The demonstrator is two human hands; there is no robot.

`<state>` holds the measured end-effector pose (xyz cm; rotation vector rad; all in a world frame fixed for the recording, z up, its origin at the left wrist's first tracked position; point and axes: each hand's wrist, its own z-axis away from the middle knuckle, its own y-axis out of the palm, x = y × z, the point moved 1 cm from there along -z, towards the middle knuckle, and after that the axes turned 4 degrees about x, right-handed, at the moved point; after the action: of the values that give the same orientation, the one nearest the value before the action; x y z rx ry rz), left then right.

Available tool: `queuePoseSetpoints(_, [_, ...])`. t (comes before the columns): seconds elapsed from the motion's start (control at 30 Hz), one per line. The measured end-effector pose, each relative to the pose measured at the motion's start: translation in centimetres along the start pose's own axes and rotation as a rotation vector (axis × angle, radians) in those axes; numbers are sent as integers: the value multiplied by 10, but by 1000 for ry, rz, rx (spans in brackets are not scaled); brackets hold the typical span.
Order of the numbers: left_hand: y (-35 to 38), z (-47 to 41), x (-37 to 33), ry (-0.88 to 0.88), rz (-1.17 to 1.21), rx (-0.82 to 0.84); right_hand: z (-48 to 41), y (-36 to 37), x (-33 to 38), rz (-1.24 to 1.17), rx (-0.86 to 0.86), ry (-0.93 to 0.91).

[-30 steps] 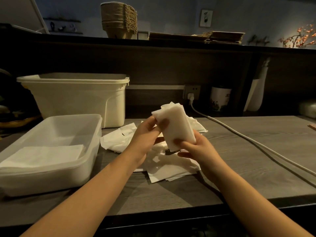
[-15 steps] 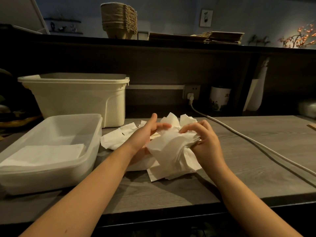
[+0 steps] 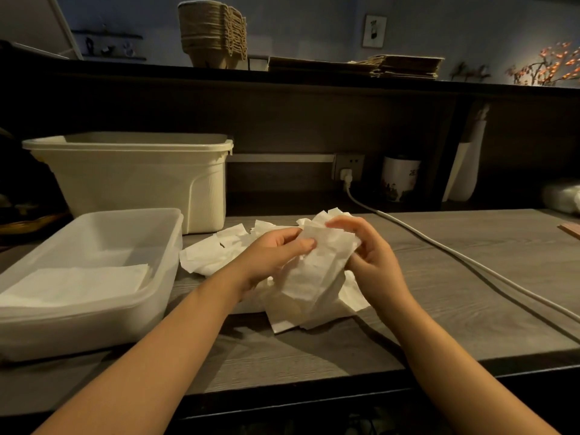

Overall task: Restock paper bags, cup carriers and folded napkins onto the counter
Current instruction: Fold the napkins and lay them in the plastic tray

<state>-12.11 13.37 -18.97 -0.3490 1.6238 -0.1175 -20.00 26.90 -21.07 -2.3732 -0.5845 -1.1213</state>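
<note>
Just above the loose pile [image 3: 210,257] on the table [image 3: 445,296], the left grip [image 3: 274,254] pinches a napkin [image 3: 317,273], thumb on top, while the right grip [image 3: 375,263] curls round its far edge, likely folding it flat for the tray [image 3: 174,262].

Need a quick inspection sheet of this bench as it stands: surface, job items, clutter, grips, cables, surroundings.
Surface: grey wood-grain counter, dimly lit.
Job's things: one napkin held above a loose pile of napkins; flat napkins in the clear tray; cup carriers and paper bags stacked on the upper ledge.
Clutter: cream bin behind the tray; contents not visible.
Grips: left hand pinches the napkin with its thumb; right hand holds its top edge.
Cables: white cable runs from the wall socket across the counter, right of the hands.
Surroundings: printed jar and white vase at the back; framed picture and lit branches beyond.
</note>
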Motion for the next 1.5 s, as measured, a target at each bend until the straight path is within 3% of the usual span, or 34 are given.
queuePoseSetpoints(0.17, [-2,-1,1,103,-274,-40,0,-6,3,-209,-57,134])
queuePoseSetpoints(0.27, [-2,-2,3,186,-475,-79,1,-4,3,-196,-28,112])
queuePoseSetpoints(0.37, [0,-3,5,243,-558,-120,2,-1,-1,-29,16,88])
queuePoseSetpoints(0.43, [0,-3,6,256,-538,-126,1,-1,-1,35,-10,66])
queuePoseSetpoints(0.67, [2,-3,4,112,-223,-51,2,-3,-1,-126,-71,5])
queuePoseSetpoints(0.87, [2,-2,5,146,-226,-61,0,-3,-2,138,-112,-99])
queuePoseSetpoints(1.03, [2,-4,6,181,-264,-89,0,-4,-5,102,-125,-44])
queuePoseSetpoints(1.23, [4,-8,7,158,-288,-93,-2,-8,-5,-157,-204,94])
queuePoseSetpoints(1.5, [3,-8,8,153,-346,-88,-3,-9,-7,-242,-265,165])
